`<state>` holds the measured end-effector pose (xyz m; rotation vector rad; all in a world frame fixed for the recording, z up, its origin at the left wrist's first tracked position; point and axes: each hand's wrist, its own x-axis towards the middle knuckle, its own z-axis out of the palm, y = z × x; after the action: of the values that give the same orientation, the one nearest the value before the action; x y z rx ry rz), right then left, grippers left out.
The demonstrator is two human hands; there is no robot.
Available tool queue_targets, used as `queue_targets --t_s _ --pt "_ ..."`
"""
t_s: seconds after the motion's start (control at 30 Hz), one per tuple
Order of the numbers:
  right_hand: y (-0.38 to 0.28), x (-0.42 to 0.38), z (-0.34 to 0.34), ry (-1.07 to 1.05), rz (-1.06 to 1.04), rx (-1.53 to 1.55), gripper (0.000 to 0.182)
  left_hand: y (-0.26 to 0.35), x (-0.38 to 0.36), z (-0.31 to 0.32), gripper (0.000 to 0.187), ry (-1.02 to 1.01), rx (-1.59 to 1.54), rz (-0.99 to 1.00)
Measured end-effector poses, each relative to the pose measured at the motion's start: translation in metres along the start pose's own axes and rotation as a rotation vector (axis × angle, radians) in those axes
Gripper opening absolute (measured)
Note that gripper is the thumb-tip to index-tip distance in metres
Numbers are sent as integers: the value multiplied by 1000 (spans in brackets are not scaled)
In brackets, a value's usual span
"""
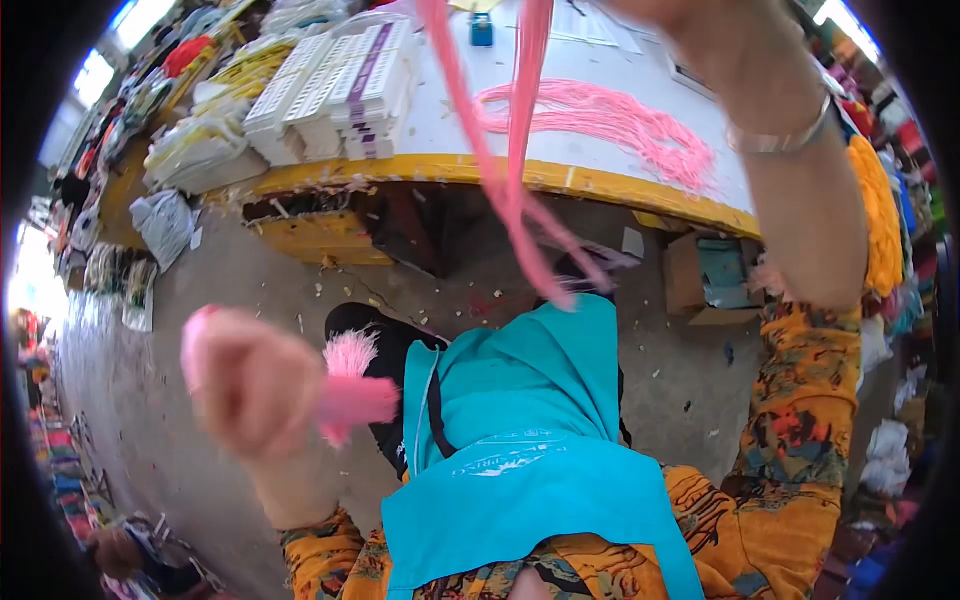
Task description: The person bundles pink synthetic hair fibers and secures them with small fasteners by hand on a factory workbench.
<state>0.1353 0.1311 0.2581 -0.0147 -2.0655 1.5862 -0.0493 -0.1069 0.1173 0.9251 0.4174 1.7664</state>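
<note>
My left hand (255, 385), blurred by motion, is closed around a thick bundle of pink thread (360, 400). The bundle pokes out on both sides of the fist, with a frayed pink tuft (350, 353) beside it. My right hand (680, 12) is raised at the top edge, its fingers cut off by the frame. Just left of it, long pink strands (515, 150) hang down from above the frame, their loose ends over my turquoise apron (530, 380). Whether the right fingers grip these strands is hidden. More pink thread (600, 115) lies loosely on the table.
The white table (440, 130) has a yellow front edge. Stacked white plastic trays (345, 85) and a small blue object (482, 30) stand on it. Below are a wooden box (325, 240) and an open carton (690, 275). A plastic bag (163, 225) sits at left, orange yarn (877, 215) at right.
</note>
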Motion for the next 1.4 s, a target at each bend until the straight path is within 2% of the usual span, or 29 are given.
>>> queue_targets --t_s 0.07,0.1,0.13,0.17,0.27,0.33,0.43,0.5,0.57,0.6,0.63,0.7,0.73,0.87,1.0,1.07,1.13,1.2,1.23,1.27,1.3,1.33,1.4 --pt "38 -12 15 -19 114 82 14 -24 5 7 39 151 346 -140" --pt "59 -21 23 -28 181 131 14 -34 14 16 36 254 484 -252" --pt "76 -31 36 67 238 120 16 -44 23 16 35 261 546 -333" --pt "94 -39 43 73 342 219 17 -55 30 10 32 229 616 -341" --pt "123 -67 58 96 491 369 16 -85 43 -11 35 288 516 -415" --pt "144 -85 62 154 514 482 15 -98 48 -11 38 312 394 -346" --pt "170 -103 68 285 516 622 19 -115 48 -20 41 353 357 -327" --pt "181 -110 72 336 454 499 24 -118 51 -20 45 322 321 -370" --pt "186 -118 76 376 396 403 26 -135 57 -3 47 466 309 -242" --pt "204 -123 80 427 269 317 21 -137 55 -12 48 413 374 -249" --pt "200 -127 78 420 364 226 15 -137 54 -17 47 385 459 -266" --pt "206 -131 84 484 295 151 12 -139 52 -24 47 362 564 -283" --pt "203 -133 85 503 332 167 11 -142 51 -25 47 366 603 -274" --pt "212 -142 91 645 128 -118 8 -154 51 -26 46 388 762 -254" --pt "216 -154 89 645 145 -130 9 -159 55 -25 46 350 809 -352" --pt "215 -159 87 636 281 310 12 -166 59 -22 45 338 772 -379" --pt "215 -164 82 584 384 426 14 -172 61 -22 40 301 742 -442" --pt "227 -168 85 709 311 495 13 -172 63 -28 34 231 819 -596" --pt "228 -170 82 703 349 507 10 -179 60 -32 30 199 827 -517" --pt "225 -171 78 732 416 527 10 -178 60 -28 28 234 796 -572" --pt "227 -174 74 727 425 596 10 -180 61 -32 27 195 890 -529" --pt "231 -176 73 743 446 616 9 -176 63 -30 24 254 802 -671" --pt "236 -178 73 795 430 666 9 -181 58 -36 22 279 840 -534"
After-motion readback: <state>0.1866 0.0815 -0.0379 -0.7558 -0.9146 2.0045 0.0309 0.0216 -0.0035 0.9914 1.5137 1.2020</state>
